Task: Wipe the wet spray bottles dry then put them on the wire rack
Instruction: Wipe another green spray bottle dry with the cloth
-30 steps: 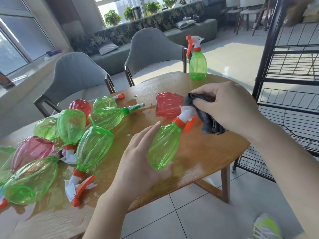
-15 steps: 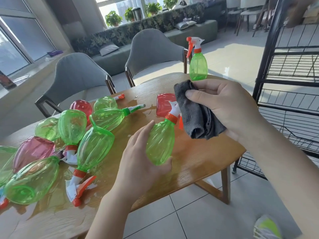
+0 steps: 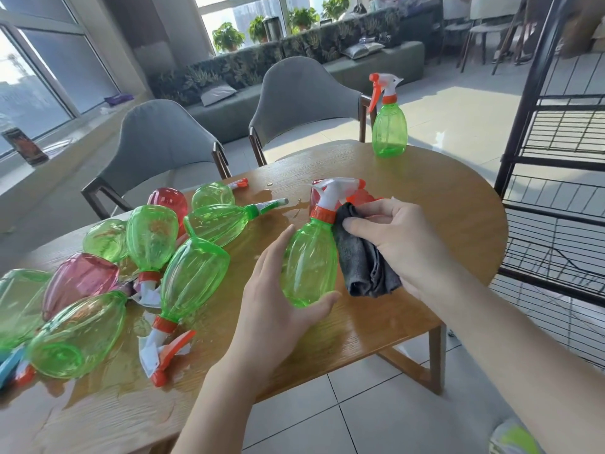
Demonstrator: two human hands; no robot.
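The left hand [image 3: 278,296] is gripping a clear green plastic spray bottle [image 3: 309,257]; the right hand [image 3: 402,244] is clutching a dark grey cloth [image 3: 363,260], apparently pressing its side.

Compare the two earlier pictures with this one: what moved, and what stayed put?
The right hand slid the cloth from the nozzle down onto the bottle, which the left hand tipped more upright. Both grips held; the pile and far bottle stayed.

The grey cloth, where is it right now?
In the head view the grey cloth is bunched in the right hand, pressed against the right side of the green spray bottle that the left hand holds over the wooden table.
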